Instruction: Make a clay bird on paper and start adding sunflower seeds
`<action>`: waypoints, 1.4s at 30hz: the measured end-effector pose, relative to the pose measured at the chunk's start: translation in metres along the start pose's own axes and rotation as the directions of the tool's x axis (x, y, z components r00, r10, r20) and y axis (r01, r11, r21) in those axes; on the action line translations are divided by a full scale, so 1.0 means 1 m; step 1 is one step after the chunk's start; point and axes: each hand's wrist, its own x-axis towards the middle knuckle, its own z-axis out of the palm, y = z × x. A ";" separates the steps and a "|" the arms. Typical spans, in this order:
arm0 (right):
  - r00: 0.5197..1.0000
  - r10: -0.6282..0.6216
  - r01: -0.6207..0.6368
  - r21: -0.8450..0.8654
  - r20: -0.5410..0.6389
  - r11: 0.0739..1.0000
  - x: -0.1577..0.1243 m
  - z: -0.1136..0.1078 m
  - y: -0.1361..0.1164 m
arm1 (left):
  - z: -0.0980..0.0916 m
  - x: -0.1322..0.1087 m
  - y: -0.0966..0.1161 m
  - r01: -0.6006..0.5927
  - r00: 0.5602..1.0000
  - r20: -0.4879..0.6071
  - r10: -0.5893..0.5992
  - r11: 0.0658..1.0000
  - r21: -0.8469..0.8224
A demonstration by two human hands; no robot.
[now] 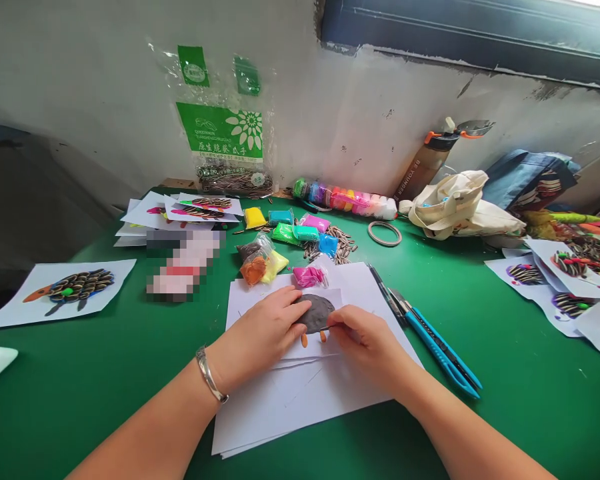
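A dark grey, rounded clay shape lies flat on a small white sheet, with two orange clay pieces like short legs along its lower edge. My left hand rests on the sheet, fingers stretched out, its fingertips touching the left part of the grey clay. At the lower right edge of the clay, my right hand is closed in a pinch. A thin dark bit shows at its fingertips, but what it is cannot be made out. Larger white sheets lie beneath.
Behind the sheets are several coloured clay packets and loose sunflower seeds. Blue tweezers and a craft knife lie right. Finished seed pictures sit on both sides. A seed bag leans on the wall.
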 end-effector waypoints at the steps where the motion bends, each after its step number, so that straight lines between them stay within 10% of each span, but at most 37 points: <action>1: 0.998 -0.055 0.054 -0.052 -0.014 0.997 -0.001 0.002 -0.003 | 0.000 0.001 0.001 0.005 1.000 0.008 -0.005 1.000 -0.009; 12: 0.952 -0.302 0.256 -0.418 -0.047 0.872 -0.007 0.023 -0.014 | 0.004 0.000 0.001 0.010 1.000 0.021 -0.009 0.999 -0.030; 42: 0.961 -0.276 0.244 -0.387 -0.029 0.889 -0.011 0.031 -0.018 | 0.004 0.000 0.002 0.009 1.000 0.006 -0.009 0.998 -0.062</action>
